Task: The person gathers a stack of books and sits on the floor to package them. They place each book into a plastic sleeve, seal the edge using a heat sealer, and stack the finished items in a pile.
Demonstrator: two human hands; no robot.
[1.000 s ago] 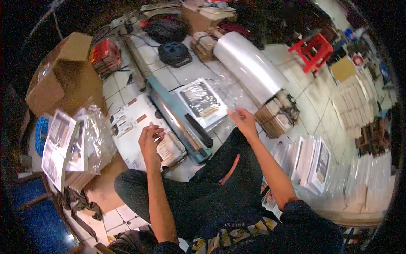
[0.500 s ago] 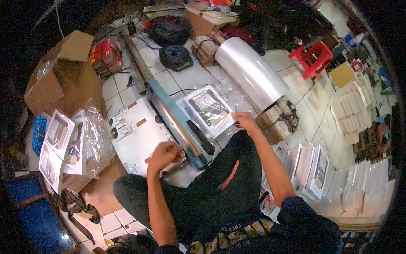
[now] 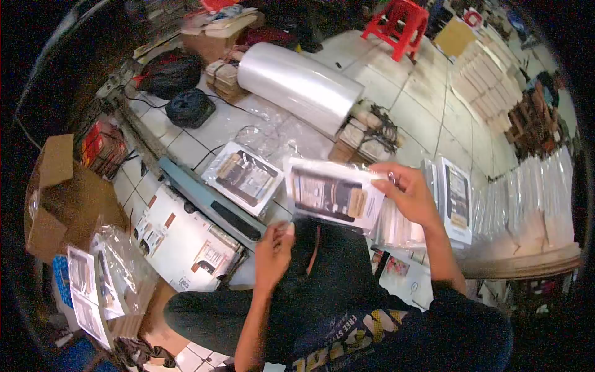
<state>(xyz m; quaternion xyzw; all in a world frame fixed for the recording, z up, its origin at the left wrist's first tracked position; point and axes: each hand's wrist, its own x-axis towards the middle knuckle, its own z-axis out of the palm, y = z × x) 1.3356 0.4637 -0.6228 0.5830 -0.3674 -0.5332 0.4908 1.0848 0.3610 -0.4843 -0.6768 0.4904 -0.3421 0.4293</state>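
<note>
My right hand grips the right end of a white printed book with a dark cover picture, raised above my lap. Just left of it, my left hand is closed, its fingers curled with the tips together; anything between them is too small to make out. That hand is by the near end of a long blue-grey bar sealer. Beyond the sealer lies another book in shiny clear plastic. A white printed box sits on the sealer's left side.
A large roll of clear film lies on the tiled floor ahead. Wrapped books stand in a row at right, beside more packs. At left are an open carton and books in loose plastic. A red stool stands far off.
The view has turned right. My right hand has moved from the book beside the sealer to the right and now holds up a book. My left hand has come toward it, past the sealer's end.
</note>
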